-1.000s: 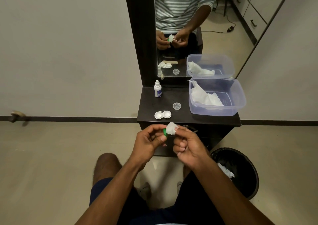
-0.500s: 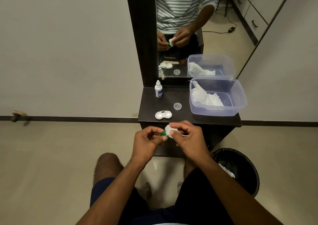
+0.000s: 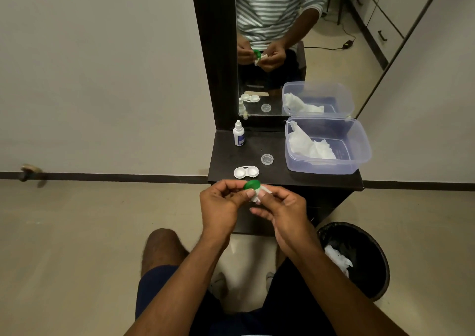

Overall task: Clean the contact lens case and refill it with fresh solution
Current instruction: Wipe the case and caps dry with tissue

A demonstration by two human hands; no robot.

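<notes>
My left hand [image 3: 222, 203] pinches a small green lens-case cap [image 3: 252, 184] just in front of the dark shelf's front edge. My right hand [image 3: 281, 208] pinches a crumpled white tissue [image 3: 259, 194] that sits against the cap's underside. The white two-well lens case [image 3: 246, 172] lies open on the shelf [image 3: 303, 179], directly beyond my hands. A clear round cap [image 3: 267, 159] rests behind it. A small white solution bottle [image 3: 238, 136] stands upright at the shelf's back left.
A clear plastic tub [image 3: 357, 155] holding white tissues fills the shelf's right side. A mirror [image 3: 295, 27] rises behind the shelf. A black bin [image 3: 377, 258] with used tissue stands on the floor at my right. My knees are below.
The green cap has turned and now shows much more of itself above the tissue. The tissue has slipped lower between my fingers. Both hands stayed at the shelf's front edge.
</notes>
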